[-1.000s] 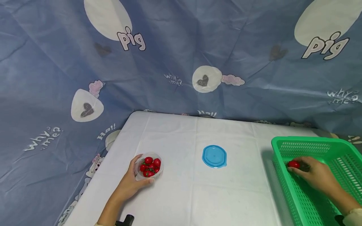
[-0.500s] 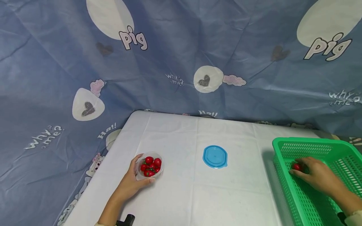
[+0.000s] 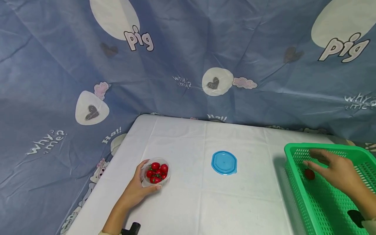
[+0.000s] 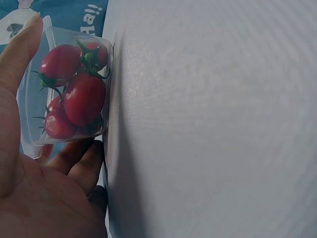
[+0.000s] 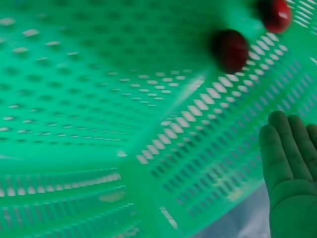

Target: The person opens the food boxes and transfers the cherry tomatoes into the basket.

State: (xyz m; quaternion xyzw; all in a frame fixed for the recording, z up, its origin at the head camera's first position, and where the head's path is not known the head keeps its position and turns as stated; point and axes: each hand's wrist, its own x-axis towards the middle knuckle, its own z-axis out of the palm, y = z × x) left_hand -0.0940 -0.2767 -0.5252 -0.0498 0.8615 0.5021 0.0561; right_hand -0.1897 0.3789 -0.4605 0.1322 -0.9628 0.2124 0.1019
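Observation:
My left hand [image 3: 133, 191] grips a small clear plastic container [image 4: 35, 106] at the left of the white table, thumb and fingers around its sides. Several red cherry tomatoes [image 4: 85, 99] with green stems sit inside it. At the far right, my right hand [image 3: 342, 171] is over the green perforated basket [image 3: 326, 145], its fingers extended and holding nothing. Below the fingertips a loose cherry tomato [image 3: 309, 174] lies in the basket by its left wall. The right wrist view shows a second tomato [image 5: 276, 16] there, close to the first.
A blue lid [image 3: 224, 162] with a small tab lies flat on the white tablecloth [image 3: 235, 202], between container and basket. Behind the table hangs a blue printed cloth [image 3: 176, 58]. The basket's raised walls surround the right hand's area.
My right hand has let go of a cherry tomato, which now lies in the basket, and has risen with its fingers spread. My left hand and the container have stayed put.

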